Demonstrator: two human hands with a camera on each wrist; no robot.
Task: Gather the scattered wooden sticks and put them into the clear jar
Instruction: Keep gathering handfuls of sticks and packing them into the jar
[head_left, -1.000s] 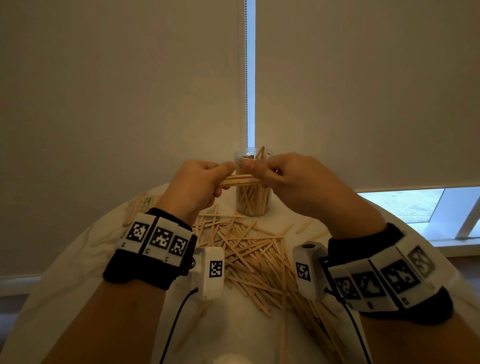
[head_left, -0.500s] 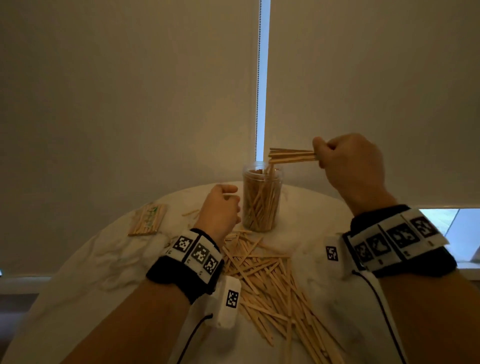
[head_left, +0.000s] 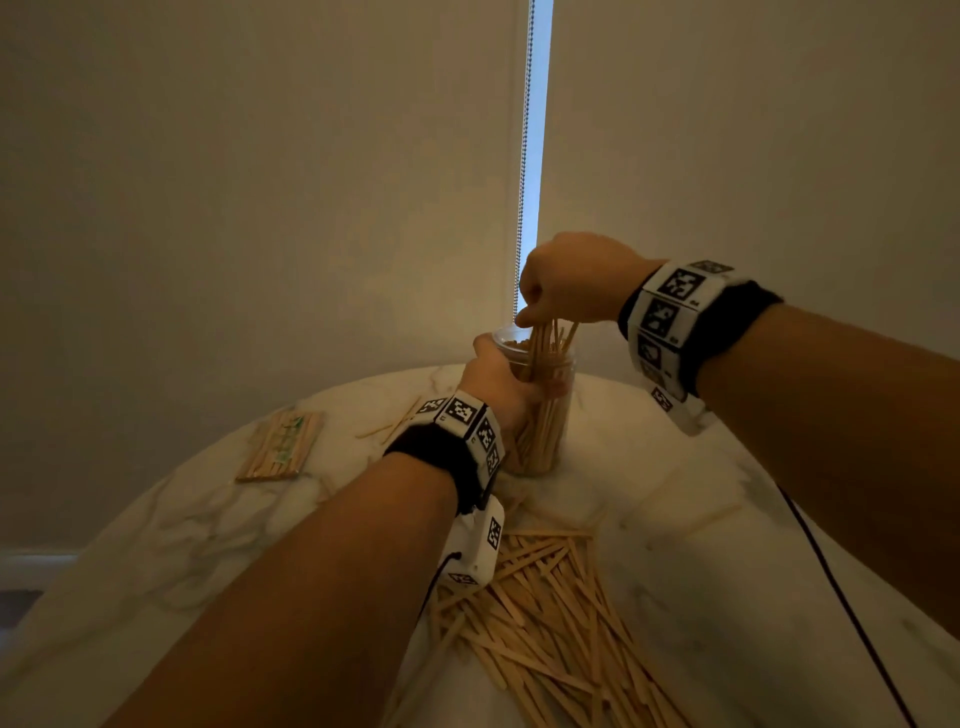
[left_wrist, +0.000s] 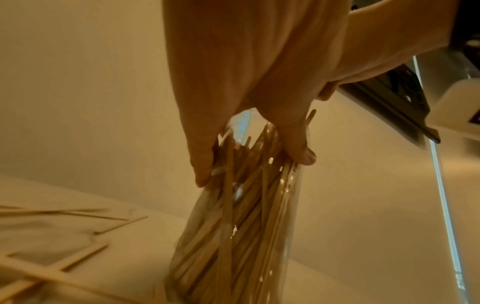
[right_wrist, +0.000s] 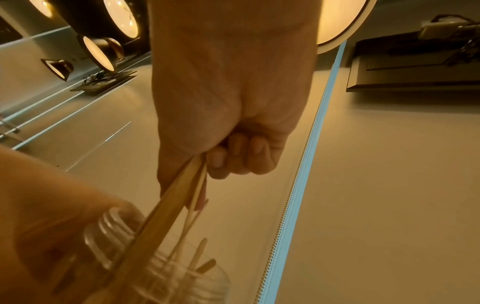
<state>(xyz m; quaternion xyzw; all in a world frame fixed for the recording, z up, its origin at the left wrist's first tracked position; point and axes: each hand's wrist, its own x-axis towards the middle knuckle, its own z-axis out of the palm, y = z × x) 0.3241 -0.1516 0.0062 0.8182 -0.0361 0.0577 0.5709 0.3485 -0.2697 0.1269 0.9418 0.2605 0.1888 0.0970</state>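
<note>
Head view first: the tall clear plastic jar (head_left: 545, 410) stood at the far side of the round white marble-look table (head_left: 675, 499), already packed pretty full of thin pale wooden sticks. The left hand (head_left: 498, 382) was wrapped around the jar's near side, steadying it, while the right hand (head_left: 566, 283) hovered right above the mouth, pinching a small bunch of held sticks (head_left: 545, 338) whose lower ends were already down inside the rim. So that load was going in, not let go yet as far as I could tell. What was left: a big scattered pile of loose sticks (head_left: 550, 613) on the near part of the table, a couple of strays (head_left: 389, 423) just left of the jar, and a flat bundled pack of sticks (head_left: 280, 447) well off to the left (no idea if that pack counts). I'd say maybe halfway, plenty more trips to go.

Left wrist view: thumb (left_wrist: 296, 144) and fingers (left_wrist: 200, 160) curled round the jar's upper wall (left_wrist: 241, 236), sticks crammed inside, a few loose ones on the table behind.

Right wrist view: thumb and curled fingers (right_wrist: 233, 156) clamped the bunch (right_wrist: 179, 197), which slanted down into the threaded neck (right_wrist: 114, 226) of the jar
</note>
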